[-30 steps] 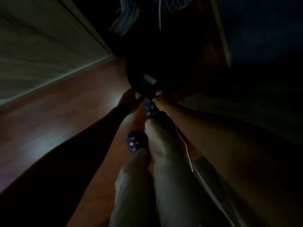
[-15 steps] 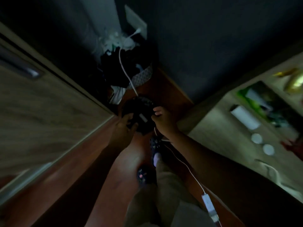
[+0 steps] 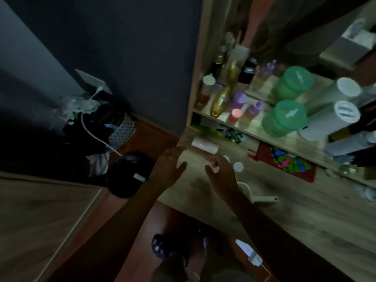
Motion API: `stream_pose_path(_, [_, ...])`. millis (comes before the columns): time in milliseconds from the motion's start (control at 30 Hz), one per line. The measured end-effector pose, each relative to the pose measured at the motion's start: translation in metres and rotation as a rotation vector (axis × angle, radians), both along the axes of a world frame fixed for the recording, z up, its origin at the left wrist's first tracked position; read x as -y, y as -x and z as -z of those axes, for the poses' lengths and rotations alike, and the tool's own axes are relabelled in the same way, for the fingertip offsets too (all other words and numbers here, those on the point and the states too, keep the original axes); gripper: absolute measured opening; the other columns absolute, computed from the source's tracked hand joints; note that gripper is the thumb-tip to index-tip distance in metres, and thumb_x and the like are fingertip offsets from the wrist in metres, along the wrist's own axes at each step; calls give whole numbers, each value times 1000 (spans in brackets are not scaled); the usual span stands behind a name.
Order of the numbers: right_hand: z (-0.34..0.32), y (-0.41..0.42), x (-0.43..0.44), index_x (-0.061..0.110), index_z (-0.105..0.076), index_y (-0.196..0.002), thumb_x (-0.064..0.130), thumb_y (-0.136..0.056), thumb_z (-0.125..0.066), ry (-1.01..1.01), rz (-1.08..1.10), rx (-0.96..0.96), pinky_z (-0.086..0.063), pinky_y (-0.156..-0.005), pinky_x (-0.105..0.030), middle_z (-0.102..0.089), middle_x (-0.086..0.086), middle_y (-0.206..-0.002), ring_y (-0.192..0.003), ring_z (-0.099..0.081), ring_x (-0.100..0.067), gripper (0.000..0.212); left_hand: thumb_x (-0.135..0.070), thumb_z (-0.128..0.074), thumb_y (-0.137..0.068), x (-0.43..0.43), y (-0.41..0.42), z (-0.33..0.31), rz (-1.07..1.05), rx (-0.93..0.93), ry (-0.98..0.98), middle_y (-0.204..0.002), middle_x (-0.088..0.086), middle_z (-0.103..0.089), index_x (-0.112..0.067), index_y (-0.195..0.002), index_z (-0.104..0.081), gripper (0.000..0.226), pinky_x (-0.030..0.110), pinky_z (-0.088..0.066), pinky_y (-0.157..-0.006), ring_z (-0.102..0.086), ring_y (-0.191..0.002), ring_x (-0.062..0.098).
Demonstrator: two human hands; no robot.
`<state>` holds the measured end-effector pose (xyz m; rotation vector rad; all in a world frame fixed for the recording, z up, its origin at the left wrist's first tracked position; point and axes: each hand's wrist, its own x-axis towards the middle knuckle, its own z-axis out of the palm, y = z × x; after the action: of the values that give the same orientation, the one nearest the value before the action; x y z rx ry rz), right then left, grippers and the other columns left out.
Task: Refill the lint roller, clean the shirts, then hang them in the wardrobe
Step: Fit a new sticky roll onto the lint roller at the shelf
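Nearest you, your slippered foot (image 3: 160, 249) stands on the red-brown floor (image 3: 130, 231), with a white adapter (image 3: 249, 253) on its cord just to the right. Your two forearms reach forward over the near-left corner of the bench (image 3: 284, 220).

Your left hand (image 3: 168, 169) hangs above the bench's left edge, fingers (image 3: 177, 150) loosely spread and holding nothing. Your right hand (image 3: 220, 171) is beside it, also empty; its fingers are apart and slightly curled, the tips close to the refill roll, though whether they touch it is too blurred to tell.

The white lint roller handle (image 3: 258, 195) lies on the bench just right of your right wrist. Two small white round caps (image 3: 238, 166) sit beyond your right hand. The white refill roll (image 3: 205, 146) lies on its side near the bench's far-left corner, just past both hands.

On the floor left of the bench sits a dark round bin (image 3: 126, 176) with a white tube (image 3: 139, 178) inside. Farther back, a shelf (image 3: 254, 129) at the bench's far edge carries bottles, a green jar (image 3: 284, 118) and a white cylinder (image 3: 329, 123).
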<state>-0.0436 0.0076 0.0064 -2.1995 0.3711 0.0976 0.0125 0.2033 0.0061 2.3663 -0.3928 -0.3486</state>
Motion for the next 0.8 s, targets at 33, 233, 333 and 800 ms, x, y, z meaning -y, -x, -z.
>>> stream_pose_path(33, [4, 1, 11, 10, -65, -115, 8, -88, -67, 32, 10, 16, -44, -84, -22, -65, -5, -114, -98, -59, -17, 27, -26, -62, -93, 17, -6, 2, 40, 23, -24, -140, 15, -58, -8, -141, -54, 52, 35, -37, -109, -54, -130, 33])
stream_pose_path(233, [32, -9, 70, 14, -68, -106, 28, -78, -51, 170, -20, -48, -40, -88, -33, -68, -8, -106, -100, -61, -28, 35, -20, -58, -81, 96, -33, 35, 193, 116, -215, -134, 19, -61, -6, -134, -59, 55, 61, -45, -103, -55, -128, 39])
stream_pose_path(333, [46, -9, 86, 17, -68, -113, 28, -86, -54, 245, -100, -87, -42, -94, -36, -67, -8, -116, -108, -61, -30, 33, -8, -67, -75, 117, -33, 37, 192, 133, -425, -141, 12, -54, -16, -138, -55, 64, 59, -41, -104, -45, -135, 34])
stream_pose_path(800, [82, -18, 94, 15, -75, -103, 10, -76, -62, 224, -193, -22, -44, -104, -49, -71, -8, -109, -110, -62, -32, 30, -38, -68, -90, 104, 17, 28, 31, -59, -557, -126, 14, -60, -16, -137, -54, 54, 43, -43, -89, -56, -113, 33])
